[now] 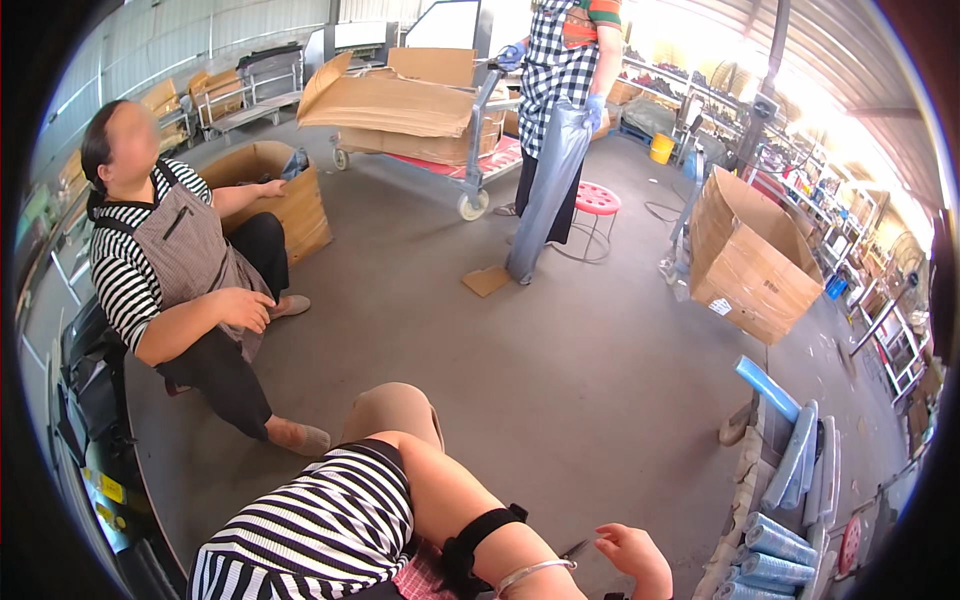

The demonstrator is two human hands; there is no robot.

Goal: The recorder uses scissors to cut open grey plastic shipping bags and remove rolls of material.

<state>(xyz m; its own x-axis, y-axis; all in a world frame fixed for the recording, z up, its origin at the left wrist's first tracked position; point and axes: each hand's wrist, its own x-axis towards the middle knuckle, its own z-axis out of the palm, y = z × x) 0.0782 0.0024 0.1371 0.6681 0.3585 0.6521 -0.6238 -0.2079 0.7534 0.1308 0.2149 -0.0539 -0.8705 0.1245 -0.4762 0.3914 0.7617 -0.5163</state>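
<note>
My left arm [450, 497] reaches down to the lower edge, with a striped sleeve, a black strap and a bracelet [535, 574]. Past the bracelet the arm leaves the picture, so my left hand is out of sight. Beside that wrist a small dark pointed thing [575, 548] shows, too little of it to name. My right hand [636, 555] is at the bottom right of centre, fingers loosely bent and apart, with nothing visible in it. It is nearest to that dark thing, a small gap between them. Part of my beige-clad knee [395, 412] shows above my sleeve.
Blue plastic-wrapped rolls [775, 540] lie at the lower right. An open cardboard box [755, 265] stands beyond. A seated person [170, 240] touches another box [295, 215]. A standing person [560, 90] holds a grey-blue sheet [552, 185] near a cart [470, 190] and red stool [596, 199].
</note>
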